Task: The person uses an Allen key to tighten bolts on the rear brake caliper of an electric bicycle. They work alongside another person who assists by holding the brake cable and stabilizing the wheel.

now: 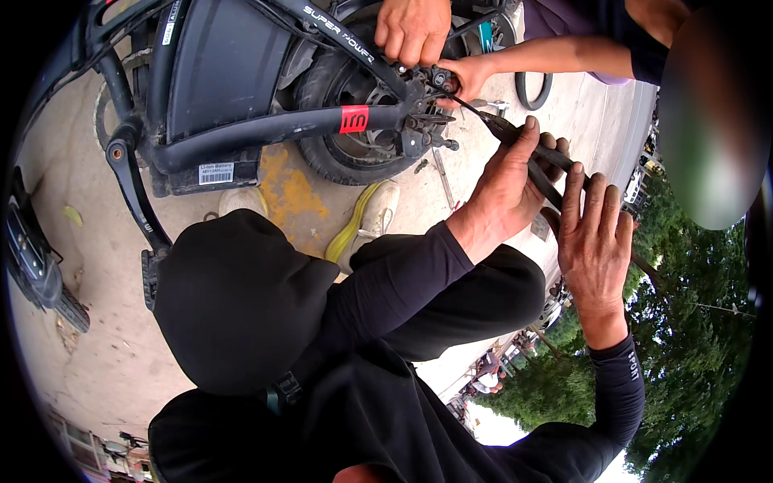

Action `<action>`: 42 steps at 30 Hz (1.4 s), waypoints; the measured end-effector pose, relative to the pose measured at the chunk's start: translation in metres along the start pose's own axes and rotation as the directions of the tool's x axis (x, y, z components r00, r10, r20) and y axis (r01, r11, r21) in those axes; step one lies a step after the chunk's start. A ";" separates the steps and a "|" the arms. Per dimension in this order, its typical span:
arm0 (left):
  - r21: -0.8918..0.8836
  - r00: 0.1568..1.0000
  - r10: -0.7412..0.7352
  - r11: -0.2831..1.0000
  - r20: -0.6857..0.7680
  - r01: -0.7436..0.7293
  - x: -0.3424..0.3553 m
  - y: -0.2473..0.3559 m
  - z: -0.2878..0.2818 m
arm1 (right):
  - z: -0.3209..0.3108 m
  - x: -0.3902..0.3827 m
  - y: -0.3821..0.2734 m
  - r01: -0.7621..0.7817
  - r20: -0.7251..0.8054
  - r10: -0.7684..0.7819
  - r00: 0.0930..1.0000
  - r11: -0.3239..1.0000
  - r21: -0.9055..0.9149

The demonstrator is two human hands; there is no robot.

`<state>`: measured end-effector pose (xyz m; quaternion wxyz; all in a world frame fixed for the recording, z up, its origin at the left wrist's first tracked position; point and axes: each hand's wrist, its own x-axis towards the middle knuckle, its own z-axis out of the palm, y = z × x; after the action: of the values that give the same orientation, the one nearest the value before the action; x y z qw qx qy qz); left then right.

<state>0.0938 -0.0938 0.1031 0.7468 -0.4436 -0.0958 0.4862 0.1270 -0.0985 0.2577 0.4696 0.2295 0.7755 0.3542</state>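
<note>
My left hand [503, 181] is closed around a pair of dark long-handled pliers [503, 129], thumb along the upper side. The fingers of my right hand [596, 241] curl over the ends of the pliers' handles. The jaws point at a thin black cable [463, 102] running to the wheel hub; whether they grip it I cannot tell. A black electric bicycle frame [282, 133] carries the rear wheel [354, 165]. Another person's hand [467, 78] holds the parts at the axle [423, 105], and a second bare hand [415, 32] rests above the wheel.
A slim metal tool [444, 179] lies on the concrete near the wheel, with a black loop [533, 92] farther right. The bicycle's crank arm [133, 177] and pedal stand at left. My bent knees [241, 298] are below the frame. Trees [692, 322] rise at right.
</note>
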 end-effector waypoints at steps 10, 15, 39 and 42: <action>0.119 0.995 0.095 0.989 -0.026 -0.091 0.001 0.006 0.006 | -0.021 0.024 0.033 -0.253 0.212 0.139 0.967 0.555 0.792; 0.105 0.996 0.084 0.991 -0.005 -0.083 -0.002 0.010 0.013 | -0.005 0.005 0.005 0.039 0.078 -0.046 0.996 0.995 0.090; 0.136 0.990 0.077 0.989 -0.120 -0.061 -0.006 0.009 0.008 | -0.039 0.021 0.029 -0.135 0.155 0.067 0.986 0.861 0.491; 0.128 0.992 0.093 0.988 -0.088 -0.082 -0.002 0.010 0.012 | -0.026 0.004 0.007 0.108 0.037 -0.102 0.994 0.972 -0.209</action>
<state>0.0795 -0.0875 0.1027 0.7546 -0.4222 -0.0105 0.5022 0.1019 -0.0994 0.2689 0.5194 0.1417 0.7385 0.4059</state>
